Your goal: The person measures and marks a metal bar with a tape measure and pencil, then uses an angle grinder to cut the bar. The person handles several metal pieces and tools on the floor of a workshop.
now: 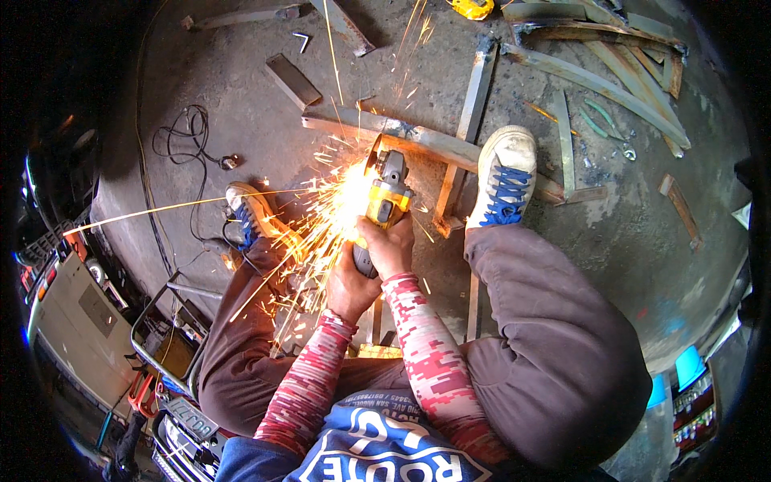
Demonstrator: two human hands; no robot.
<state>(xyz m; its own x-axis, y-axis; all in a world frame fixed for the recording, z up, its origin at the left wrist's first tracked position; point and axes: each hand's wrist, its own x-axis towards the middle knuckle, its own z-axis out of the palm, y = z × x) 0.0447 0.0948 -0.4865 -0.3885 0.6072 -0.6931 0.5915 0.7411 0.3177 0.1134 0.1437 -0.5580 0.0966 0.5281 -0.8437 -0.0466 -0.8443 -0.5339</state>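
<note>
My left hand and right hand curl tightly around the yellow-and-black angle grinder between my sneakers. Sparks spray leftward from its disc, just by a rusty steel bar; a hex key lies farther off.

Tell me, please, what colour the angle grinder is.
The angle grinder is yellow and dark grey, seen best in the head view.

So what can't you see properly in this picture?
In the head view:
Grinder: its disc is partly lost in the glare of sparks.
Its handle: partly covered by the left hand and right hand.
Left shoe: partly veiled by those sparks.
Yellow object: cut off by the upper edge; I can't tell what.
</note>
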